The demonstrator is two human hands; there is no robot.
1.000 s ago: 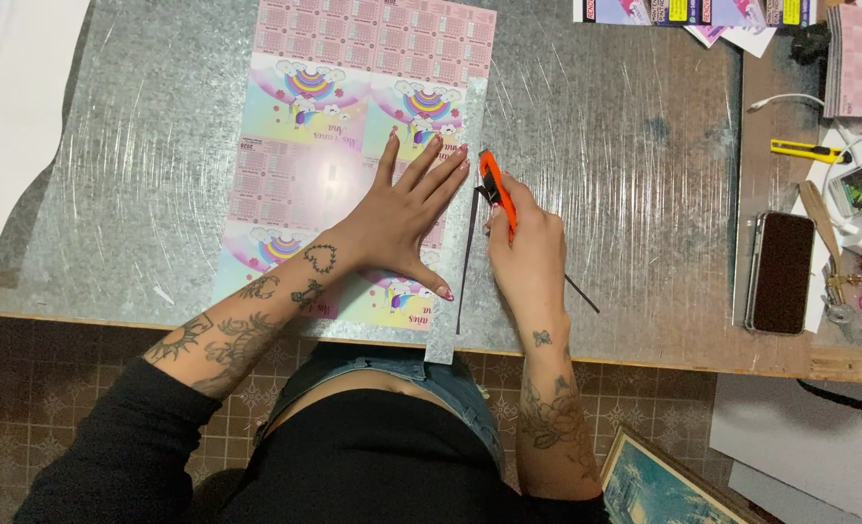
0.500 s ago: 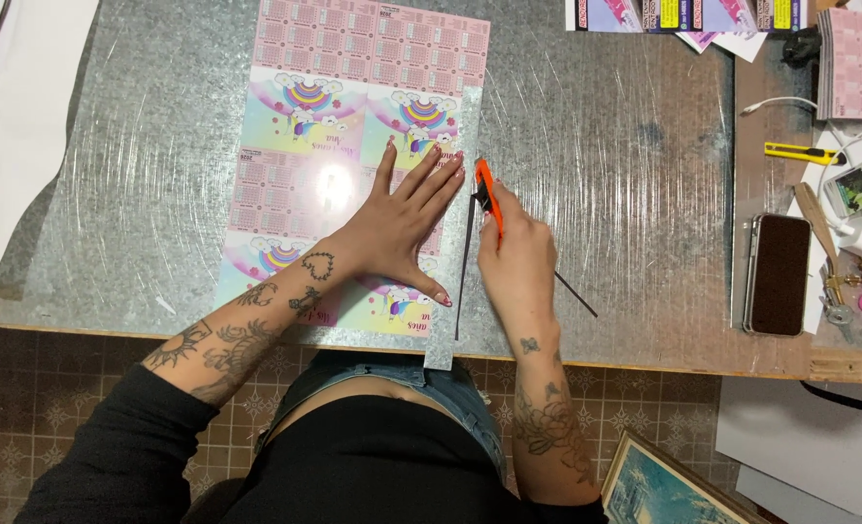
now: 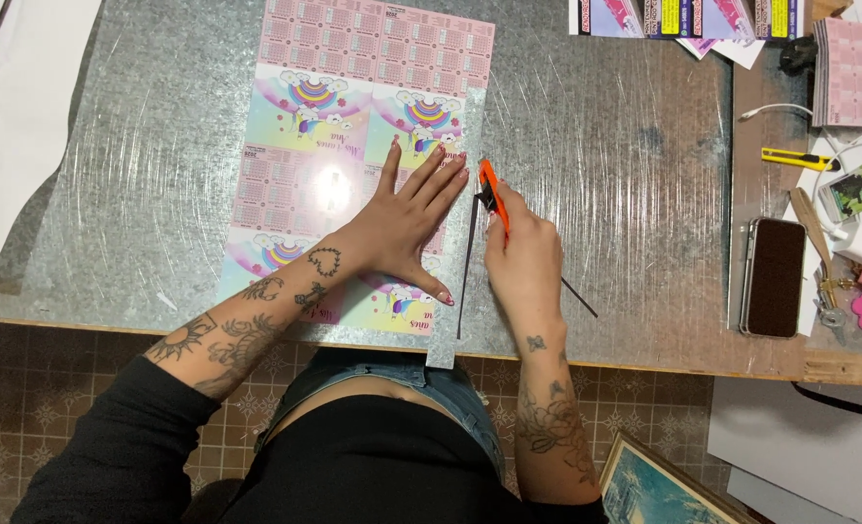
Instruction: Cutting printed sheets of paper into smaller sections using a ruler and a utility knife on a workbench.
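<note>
Here the left hand (image 3: 402, 228) presses flat, fingers spread, on the printed sheet (image 3: 353, 116) while the right hand (image 3: 523, 262) grips an orange cutter (image 3: 491, 189).

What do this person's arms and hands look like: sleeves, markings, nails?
Both forearms are bare and heavily tattooed in dark ink. The left hand has a heart outline near the wrist and pink-painted nails; a black sleeve covers the upper arm. The right hand has a small mark at the wrist and floral tattoos below.
</note>
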